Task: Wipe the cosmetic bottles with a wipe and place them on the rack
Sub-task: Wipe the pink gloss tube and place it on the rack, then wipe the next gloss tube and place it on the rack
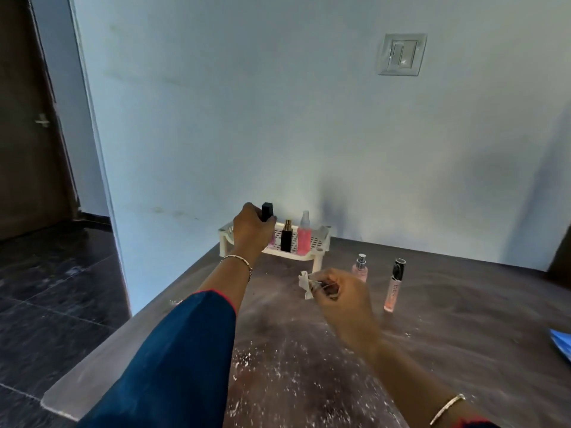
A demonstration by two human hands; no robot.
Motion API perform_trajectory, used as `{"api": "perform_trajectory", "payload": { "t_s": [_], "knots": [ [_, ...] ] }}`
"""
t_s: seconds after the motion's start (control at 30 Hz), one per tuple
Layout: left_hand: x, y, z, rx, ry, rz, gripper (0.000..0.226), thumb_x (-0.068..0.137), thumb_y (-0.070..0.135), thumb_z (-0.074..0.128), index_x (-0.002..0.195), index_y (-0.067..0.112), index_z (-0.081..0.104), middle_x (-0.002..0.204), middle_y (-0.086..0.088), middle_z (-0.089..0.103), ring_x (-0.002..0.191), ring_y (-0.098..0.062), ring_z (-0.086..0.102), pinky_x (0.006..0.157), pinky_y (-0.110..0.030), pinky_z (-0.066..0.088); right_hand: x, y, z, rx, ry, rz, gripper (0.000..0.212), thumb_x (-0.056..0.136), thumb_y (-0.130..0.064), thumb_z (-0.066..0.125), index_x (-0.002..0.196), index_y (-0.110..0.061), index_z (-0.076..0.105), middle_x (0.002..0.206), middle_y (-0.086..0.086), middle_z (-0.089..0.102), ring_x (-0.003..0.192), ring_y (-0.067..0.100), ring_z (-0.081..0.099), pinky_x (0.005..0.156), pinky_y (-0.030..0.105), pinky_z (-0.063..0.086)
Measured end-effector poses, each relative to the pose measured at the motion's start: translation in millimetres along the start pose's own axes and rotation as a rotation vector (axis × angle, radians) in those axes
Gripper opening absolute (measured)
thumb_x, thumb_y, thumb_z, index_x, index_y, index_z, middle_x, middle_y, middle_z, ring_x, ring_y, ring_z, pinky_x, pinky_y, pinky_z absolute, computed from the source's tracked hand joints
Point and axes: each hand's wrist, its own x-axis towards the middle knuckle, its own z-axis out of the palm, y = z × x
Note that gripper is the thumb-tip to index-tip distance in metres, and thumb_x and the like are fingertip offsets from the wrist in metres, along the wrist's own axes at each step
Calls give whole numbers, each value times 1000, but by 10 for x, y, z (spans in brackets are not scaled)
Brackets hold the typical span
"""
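Table (448,350): dark top, flecked with white specks near the front edge. Right hand (343,291): raised over the table, fingers curled, pinching a crumpled white wipe (304,282). Just to its right, standing on the table: a tall black-capped pink tube (394,285) and a silver-capped pink bottle (360,268). Left hand (251,230): fingers clamped round a black-capped bottle (267,210) at the left end of the white rack (225,239). Upright on the rack: a small black bottle (286,239) and a pink spray bottle (303,239). The rack stands against the wall.
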Motion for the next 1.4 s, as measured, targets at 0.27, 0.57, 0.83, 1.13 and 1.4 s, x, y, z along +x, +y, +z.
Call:
{"api": "perform_trajectory", "payload": {
  "t_s": [0.27, 0.57, 0.83, 1.13, 1.4],
  "knots": [
    [343, -216, 395, 98, -30, -25, 34, 84, 23, 65, 109, 3, 55, 106, -15, 65, 102, -31, 60, 75, -31, 42, 187, 289, 79, 58, -8, 23, 18, 85, -21, 70, 81, -37, 66, 79, -14, 69, 73, -2, 63, 63, 13, 50],
    [365, -290, 443, 143, -17, -37, 37, 83, 25, 68, 111, 4, 56, 108, -15, 66, 104, -31, 60, 79, -31, 43, 155, 372, 140, 47, -35, 36, 16, 85, -20, 70, 86, -35, 65, 84, -15, 68, 76, -5, 62, 63, 11, 49],
    [360, -280, 362, 96, -51, -16, 56, 77, 23, 75, 122, 6, 47, 117, -12, 64, 110, -28, 59, 88, -33, 44, 122, 366, 88, 68, -19, 88, 14, 86, -18, 69, 88, -31, 68, 83, -11, 69, 73, 4, 64, 65, 17, 53],
    [-176, 247, 227, 318, 122, 303, 57, 80, 37, 68, 129, 18, 44, 130, -9, 49, 123, -30, 43, 99, -44, 33, -167, 157, -315, 103, 84, 171, 9, 85, -12, 69, 89, -21, 70, 79, -6, 70, 68, 5, 64, 62, 16, 53],
    [-835, 792, 628, 354, -336, 564, 14, 84, 43, 59, 92, 35, 68, 105, 14, 65, 105, -9, 56, 86, -33, 28, -389, 234, -858, 64, 209, 214, 10, 83, -11, 71, 78, -20, 70, 73, -4, 70, 65, 12, 63, 67, 34, 56]
  ]
}}
